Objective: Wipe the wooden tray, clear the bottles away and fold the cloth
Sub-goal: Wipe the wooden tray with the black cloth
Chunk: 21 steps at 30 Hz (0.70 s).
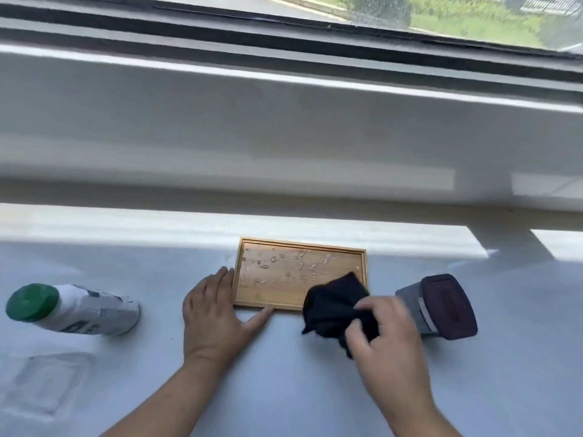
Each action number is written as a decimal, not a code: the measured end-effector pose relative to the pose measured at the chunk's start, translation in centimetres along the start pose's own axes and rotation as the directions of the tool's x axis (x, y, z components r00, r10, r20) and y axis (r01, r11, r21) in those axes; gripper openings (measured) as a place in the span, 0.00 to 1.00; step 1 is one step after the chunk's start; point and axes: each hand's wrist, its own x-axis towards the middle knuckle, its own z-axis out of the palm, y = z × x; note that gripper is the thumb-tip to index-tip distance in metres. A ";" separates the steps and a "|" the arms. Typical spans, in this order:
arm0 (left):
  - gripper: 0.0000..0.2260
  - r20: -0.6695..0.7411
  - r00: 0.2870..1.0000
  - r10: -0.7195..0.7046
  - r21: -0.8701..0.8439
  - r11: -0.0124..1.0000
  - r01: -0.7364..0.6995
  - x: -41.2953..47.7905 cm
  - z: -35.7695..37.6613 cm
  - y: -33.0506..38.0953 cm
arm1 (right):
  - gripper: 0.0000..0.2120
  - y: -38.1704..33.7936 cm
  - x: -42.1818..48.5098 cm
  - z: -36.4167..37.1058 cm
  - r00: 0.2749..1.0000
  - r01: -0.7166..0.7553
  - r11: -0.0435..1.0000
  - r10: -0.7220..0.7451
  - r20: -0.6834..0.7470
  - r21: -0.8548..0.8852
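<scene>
Indoor white windowsill (pixel 284 137); lawn (pixel 457 20) outside

The tray (pixel 284 272) lies mid-table (pixel 284 389) before the window sill (pixel 284 121); one bottle (pixel 72 309) far left, another (pixel 438 307) just right; the cloth (pixel 334 307) overlaps its near right corner

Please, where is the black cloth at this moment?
In the head view, the black cloth is bunched in the right hand, over the near right corner of the wooden tray.
</scene>
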 end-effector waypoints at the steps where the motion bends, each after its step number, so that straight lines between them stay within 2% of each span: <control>1: 0.49 -0.006 1.000 -0.001 0.004 1.000 0.001 0.1 0.3 -0.1 | 0.11 0.3 2.5 0.1 0.998 -0.050 0.999 0.051 -0.045 0.018; 3: 0.49 -0.002 1.000 0.001 0.016 1.000 -0.001 0.4 0.6 -0.3 | 0.12 0.6 6.7 1.9 0.990 -0.129 0.991 0.127 -0.059 -0.030; 6: 0.47 -0.012 1.000 0.006 0.024 1.000 -0.005 0.5 1.1 -0.5 | 0.11 -1.5 10.4 7.0 0.987 -0.155 0.984 0.158 0.031 -0.090; 9: 0.44 -0.003 1.000 0.004 0.027 1.000 -0.004 0.7 1.4 -0.5 | 0.12 -5.9 10.2 12.5 0.986 0.048 0.995 -0.032 0.162 -0.093; 11: 0.38 -0.028 1.000 0.011 0.012 1.000 -0.010 0.7 1.6 -0.6 | 0.11 -8.7 8.1 14.9 0.924 0.248 0.968 -0.227 0.308 -0.030; 13: 0.34 -0.052 0.999 0.001 -0.003 1.000 -0.001 0.7 1.7 -0.5 | 0.11 -9.4 6.6 15.1 0.854 0.356 0.934 -0.328 0.403 0.005; 15: 0.37 -0.056 0.998 -0.005 -0.014 1.000 0.004 0.8 1.6 -0.5 | 0.12 -7.8 7.3 13.4 0.855 0.298 0.954 -0.278 0.438 0.025; 17: 0.43 -0.032 0.999 -0.004 0.007 1.000 0.004 0.8 1.5 -0.4 | 0.11 -4.9 8.5 10.5 0.867 0.200 0.980 -0.169 0.469 -0.015; 19: 0.46 -0.023 1.000 -0.009 0.018 1.000 0.009 0.8 1.4 -0.3 | 0.10 -1.1 9.9 7.6 0.909 0.094 0.989 -0.038 0.416 -0.117; 21: 0.46 -0.019 1.000 -0.008 0.022 1.000 0.009 0.8 1.3 -0.3 | 0.09 1.4 10.7 5.5 0.949 -0.061 0.984 0.109 0.296 -0.169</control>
